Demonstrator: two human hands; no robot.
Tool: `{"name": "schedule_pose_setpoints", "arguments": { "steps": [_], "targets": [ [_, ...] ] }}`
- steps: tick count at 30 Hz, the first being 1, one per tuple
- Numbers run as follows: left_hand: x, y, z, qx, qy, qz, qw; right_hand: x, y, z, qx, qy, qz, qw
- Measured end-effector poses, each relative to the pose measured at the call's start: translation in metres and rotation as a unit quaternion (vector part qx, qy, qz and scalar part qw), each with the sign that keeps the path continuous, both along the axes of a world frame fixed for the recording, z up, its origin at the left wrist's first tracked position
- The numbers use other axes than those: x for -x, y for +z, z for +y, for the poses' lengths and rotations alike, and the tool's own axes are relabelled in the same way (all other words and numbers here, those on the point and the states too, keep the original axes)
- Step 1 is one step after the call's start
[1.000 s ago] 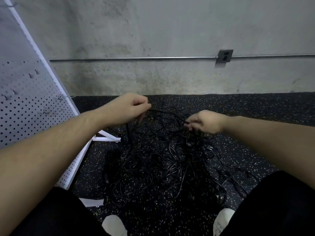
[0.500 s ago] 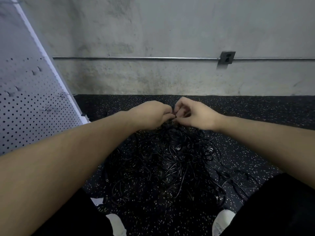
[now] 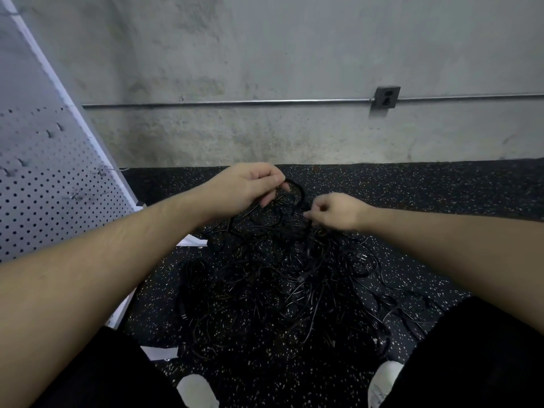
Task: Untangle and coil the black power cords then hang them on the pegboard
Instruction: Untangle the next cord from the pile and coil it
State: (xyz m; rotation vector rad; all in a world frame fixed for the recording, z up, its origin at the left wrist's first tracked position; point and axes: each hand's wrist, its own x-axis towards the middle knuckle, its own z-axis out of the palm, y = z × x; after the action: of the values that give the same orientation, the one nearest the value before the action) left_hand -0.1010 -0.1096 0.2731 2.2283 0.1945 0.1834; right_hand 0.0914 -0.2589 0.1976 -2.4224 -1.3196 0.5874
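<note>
At the bottom edge, two white shoe tips (image 3: 197, 390) are seen on the black speckled floor (image 3: 412, 189), flanked by dark-clad legs. Just beyond them, a large tangle of black power cords (image 3: 279, 290) is spread over the floor between the outstretched forearms. Above the far part of the heap, a loop of cord (image 3: 297, 189) is held up between the two hands. The left hand (image 3: 250, 187) is curled around the loop's upper part, thumb pressed against the fingers. The right hand (image 3: 338, 212), slightly lower and close beside it, is pinched on the cord where the loop meets the pile. To the left, a white pegboard (image 3: 44, 187) is seen leaning, with a few metal hooks (image 3: 101, 171) fixed in it; none carries a cord. Farther back, a concrete wall (image 3: 294, 54) is crossed by a metal conduit (image 3: 220, 103) joined to a grey outlet box (image 3: 386, 97).
</note>
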Motion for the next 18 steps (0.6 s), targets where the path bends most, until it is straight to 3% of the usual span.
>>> {"name": "schedule_pose_setpoints", "arguments": {
  "steps": [3, 6, 9, 15, 18],
  "targets": [
    [0.004, 0.001, -0.003, 0.036, -0.007, -0.018, 0.999, 0.008, 0.008, 0.002, -0.067, 0.033, 0.064, 0.995],
    [0.007, 0.003, 0.001, 0.071, -0.003, -0.039, 0.997, 0.015, 0.008, 0.001, 0.018, 0.108, 0.045, 0.993],
    [0.015, 0.003, 0.014, 0.063, -0.002, -0.017, 0.998, 0.015, 0.013, -0.002, 0.022, 0.087, 0.054, 0.994],
    [0.018, -0.007, 0.025, 0.052, 0.051, 0.133, 0.988, 0.018, 0.039, 0.005, -0.083, 0.028, -0.008, 0.996],
    [0.000, -0.021, 0.011, 0.018, 0.055, 0.109, 0.992, 0.038, 0.052, 0.018, -0.131, 0.038, -0.012, 0.991]
  ]
}}
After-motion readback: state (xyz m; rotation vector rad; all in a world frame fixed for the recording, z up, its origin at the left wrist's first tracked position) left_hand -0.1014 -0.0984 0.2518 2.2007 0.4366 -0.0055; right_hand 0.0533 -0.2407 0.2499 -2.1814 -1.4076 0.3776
